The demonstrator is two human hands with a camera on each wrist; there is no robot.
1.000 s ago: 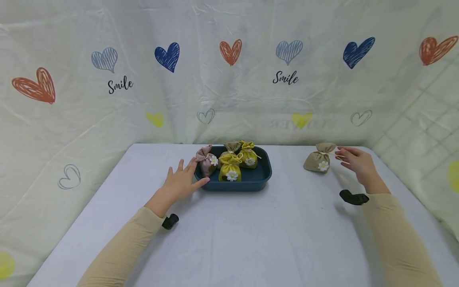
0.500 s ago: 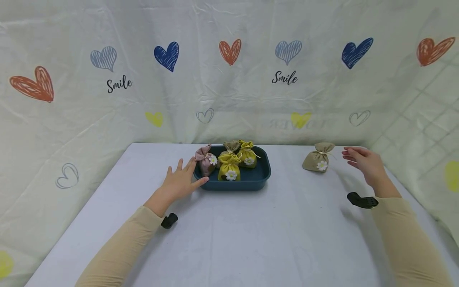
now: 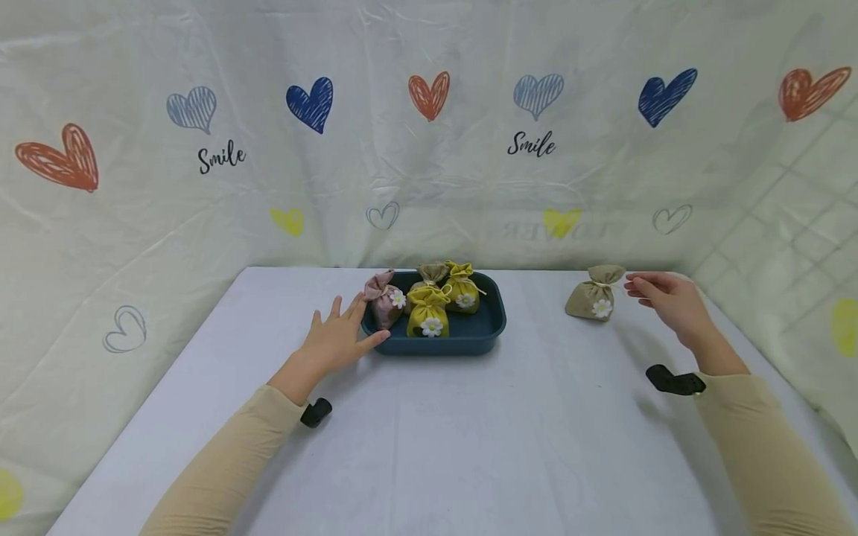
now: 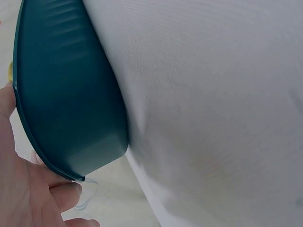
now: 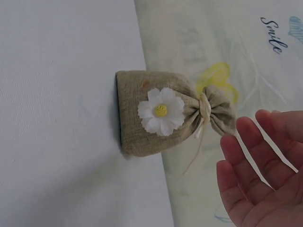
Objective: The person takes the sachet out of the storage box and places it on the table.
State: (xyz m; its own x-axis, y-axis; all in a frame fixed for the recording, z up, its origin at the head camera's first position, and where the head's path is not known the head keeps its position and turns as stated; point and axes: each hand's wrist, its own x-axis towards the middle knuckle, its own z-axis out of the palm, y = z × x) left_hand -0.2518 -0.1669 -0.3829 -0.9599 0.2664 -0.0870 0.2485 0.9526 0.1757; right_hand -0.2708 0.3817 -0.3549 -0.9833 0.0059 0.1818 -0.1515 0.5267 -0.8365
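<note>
a dark blue tray (image 3: pixel 492 321) is set on the white table (image 3: pixel 469 447), and four little bags are stood in it: a pink bag (image 3: pixel 383 300), two yellow bags (image 3: pixel 429 313) and a brown bag (image 3: pixel 432 274) at the back. each one is tied at the top, and a white flower is sewn on those whose fronts can be seen.

one more bag, the tan bag (image 3: pixel 594 293), is stood alone on the table, well apart from the tray, on the right side near the heart cloth (image 3: pixel 201 186) at the back. in the right wrist view the tan bag (image 5: pixel 161 111) is seen with its flower in front and its string hanging loose.

the left hand (image 3: pixel 337 339) is laid flat by the left end of the tray, with the fingers spread and the thumb touching the tray's wall. nothing is gripped by it. in the left wrist view the tray's rim (image 4: pixel 28 127) is touched by the fingers (image 4: pixel 66 194).

the right hand (image 3: pixel 666 298) is held just beside the tan bag's tied top, with the fingers straight and close together. the bag is not pinched or held yet, as far as can be seen.

so it looks like four bags are already packed in the tray, and one bag is left outside it. that last bag has yet to be picked up.
</note>
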